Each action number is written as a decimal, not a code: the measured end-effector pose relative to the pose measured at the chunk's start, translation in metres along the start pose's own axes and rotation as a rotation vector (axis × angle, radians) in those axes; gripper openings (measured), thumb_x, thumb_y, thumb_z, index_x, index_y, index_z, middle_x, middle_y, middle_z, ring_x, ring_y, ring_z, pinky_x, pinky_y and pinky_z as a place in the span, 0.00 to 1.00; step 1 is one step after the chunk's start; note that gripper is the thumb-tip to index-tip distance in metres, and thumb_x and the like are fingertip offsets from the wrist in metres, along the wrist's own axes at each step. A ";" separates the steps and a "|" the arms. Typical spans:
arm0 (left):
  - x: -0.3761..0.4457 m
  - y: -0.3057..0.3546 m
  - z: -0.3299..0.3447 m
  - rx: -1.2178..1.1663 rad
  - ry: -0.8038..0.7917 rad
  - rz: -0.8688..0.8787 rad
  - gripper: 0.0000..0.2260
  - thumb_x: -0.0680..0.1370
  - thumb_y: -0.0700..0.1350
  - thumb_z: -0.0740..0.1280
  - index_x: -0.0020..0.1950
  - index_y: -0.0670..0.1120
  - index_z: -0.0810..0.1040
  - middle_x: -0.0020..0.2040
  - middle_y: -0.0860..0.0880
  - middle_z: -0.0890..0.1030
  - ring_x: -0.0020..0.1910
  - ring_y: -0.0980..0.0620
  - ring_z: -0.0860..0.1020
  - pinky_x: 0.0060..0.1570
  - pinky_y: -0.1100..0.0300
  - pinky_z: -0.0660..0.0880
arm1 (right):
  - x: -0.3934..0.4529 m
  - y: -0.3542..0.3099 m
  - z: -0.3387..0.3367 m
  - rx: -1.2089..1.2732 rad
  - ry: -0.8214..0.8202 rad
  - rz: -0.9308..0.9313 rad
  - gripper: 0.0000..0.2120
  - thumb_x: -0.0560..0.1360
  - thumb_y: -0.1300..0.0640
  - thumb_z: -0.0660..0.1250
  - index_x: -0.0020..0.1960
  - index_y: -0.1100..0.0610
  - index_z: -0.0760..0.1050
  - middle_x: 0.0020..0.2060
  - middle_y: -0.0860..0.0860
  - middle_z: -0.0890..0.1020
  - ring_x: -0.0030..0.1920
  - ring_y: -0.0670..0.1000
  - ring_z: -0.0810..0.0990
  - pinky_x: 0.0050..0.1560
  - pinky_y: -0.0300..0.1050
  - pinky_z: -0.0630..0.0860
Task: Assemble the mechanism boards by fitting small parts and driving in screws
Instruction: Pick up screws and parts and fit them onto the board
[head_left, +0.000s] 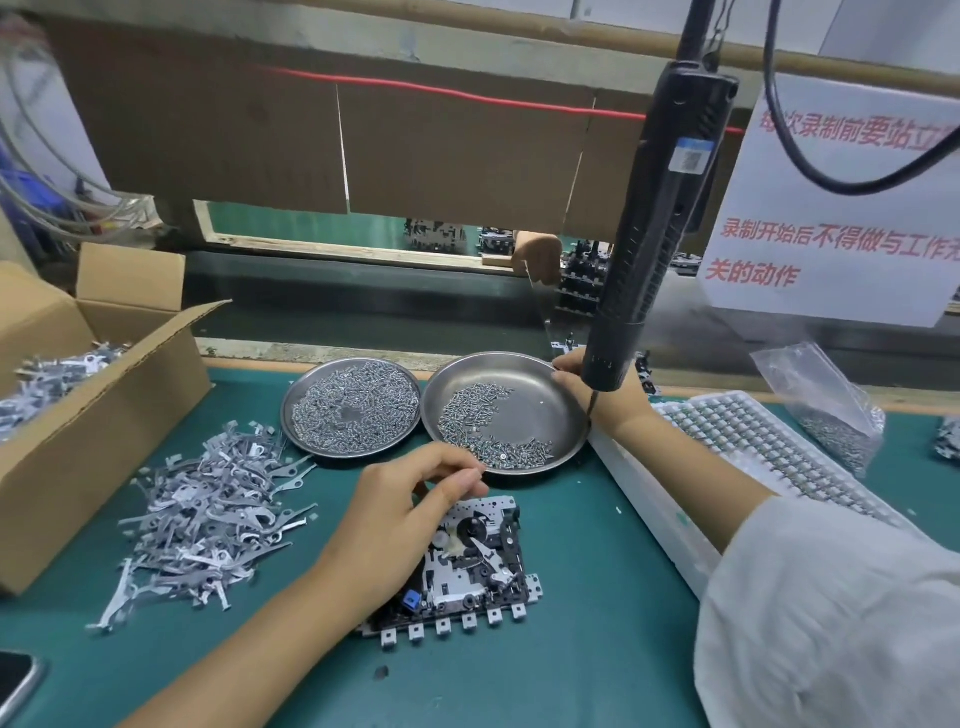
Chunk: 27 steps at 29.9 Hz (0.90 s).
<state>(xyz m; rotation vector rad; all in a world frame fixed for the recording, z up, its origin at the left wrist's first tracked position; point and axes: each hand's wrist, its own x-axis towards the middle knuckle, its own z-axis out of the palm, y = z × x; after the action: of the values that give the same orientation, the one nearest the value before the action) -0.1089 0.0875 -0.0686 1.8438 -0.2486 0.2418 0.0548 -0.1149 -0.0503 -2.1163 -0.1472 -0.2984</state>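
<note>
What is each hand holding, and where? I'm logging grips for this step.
The left hand pinches something tiny at its fingertips above the mechanism board, too small to identify. The right hand is partly hidden behind the hanging screwdriver; unclear.

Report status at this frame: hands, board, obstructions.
Left hand pinching something small over mechanism board. Right hand reaching past right screw dish, partly hidden by hanging screwdriver. Board unobstructed.

Green mat (597, 597); silver screws (358, 405); black screwdriver (660, 208)

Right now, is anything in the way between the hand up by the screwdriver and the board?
Yes. The right hand is behind the hanging screwdriver, and the right screw dish lies between it and the board.
</note>
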 end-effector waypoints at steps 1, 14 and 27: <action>0.000 0.000 0.000 -0.006 -0.003 -0.004 0.06 0.77 0.41 0.67 0.48 0.52 0.81 0.43 0.55 0.84 0.46 0.60 0.82 0.36 0.69 0.77 | 0.000 -0.002 -0.005 -0.116 -0.023 -0.020 0.07 0.73 0.67 0.68 0.49 0.70 0.78 0.45 0.62 0.81 0.47 0.59 0.78 0.52 0.52 0.75; 0.000 -0.001 0.001 0.028 0.000 0.014 0.06 0.77 0.42 0.67 0.46 0.53 0.81 0.42 0.56 0.84 0.46 0.60 0.81 0.36 0.70 0.76 | -0.097 -0.003 -0.080 -1.141 -0.348 -0.251 0.25 0.77 0.35 0.52 0.35 0.54 0.68 0.32 0.48 0.73 0.35 0.52 0.74 0.33 0.43 0.68; 0.000 0.000 0.002 0.023 -0.008 0.017 0.06 0.77 0.42 0.67 0.46 0.53 0.80 0.42 0.56 0.84 0.46 0.59 0.82 0.37 0.70 0.76 | -0.062 -0.008 -0.041 -1.011 -0.192 -0.152 0.18 0.78 0.46 0.57 0.35 0.55 0.63 0.39 0.53 0.74 0.40 0.56 0.72 0.34 0.43 0.62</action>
<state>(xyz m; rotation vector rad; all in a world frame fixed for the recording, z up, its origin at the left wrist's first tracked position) -0.1091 0.0860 -0.0695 1.8664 -0.2681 0.2499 -0.0131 -0.1447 -0.0398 -3.1479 -0.3180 -0.2876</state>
